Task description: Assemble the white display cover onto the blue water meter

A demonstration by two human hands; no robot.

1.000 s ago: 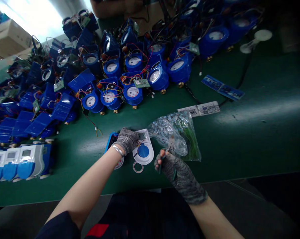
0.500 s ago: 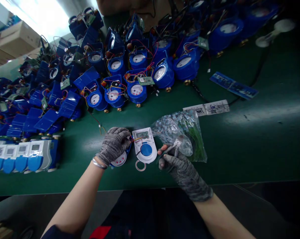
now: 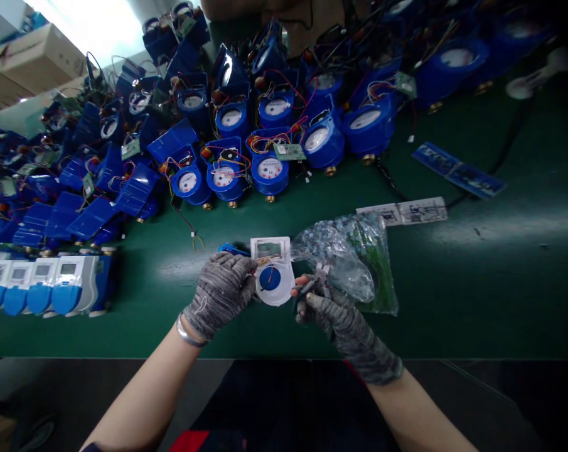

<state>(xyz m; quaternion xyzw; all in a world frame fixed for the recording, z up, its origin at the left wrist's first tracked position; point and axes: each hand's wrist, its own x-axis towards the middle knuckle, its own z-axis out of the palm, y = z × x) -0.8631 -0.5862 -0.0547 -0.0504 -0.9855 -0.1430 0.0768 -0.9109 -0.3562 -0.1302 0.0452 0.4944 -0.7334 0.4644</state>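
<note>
In grey knitted gloves, my left hand (image 3: 221, 285) pinches thin coloured wires (image 3: 265, 260) at the left side of a white meter cover (image 3: 284, 292). The cover lies with its inside up, showing a small display window and a round blue part (image 3: 269, 277). Beneath my left hand is a blue water meter (image 3: 234, 249), mostly hidden. My right hand (image 3: 349, 326), with bare fingertips, grips a pair of pliers (image 3: 321, 274) just right of the cover, jaws pointing away from me.
A clear plastic bag (image 3: 359, 276) with small blue pieces and green strands lies beyond my right hand. Many blue water meters (image 3: 270, 172) with loose wires fill the back. Finished-looking white-and-blue meters (image 3: 68, 285) line the left. Label strips (image 3: 422, 211) lie at right on the green table (image 3: 453, 301).
The view has shifted slightly. My left hand has moved toward the cover, covering more of the water meter. The red-and-white ring below the cover no longer shows. My right hand still holds the pliers.
</note>
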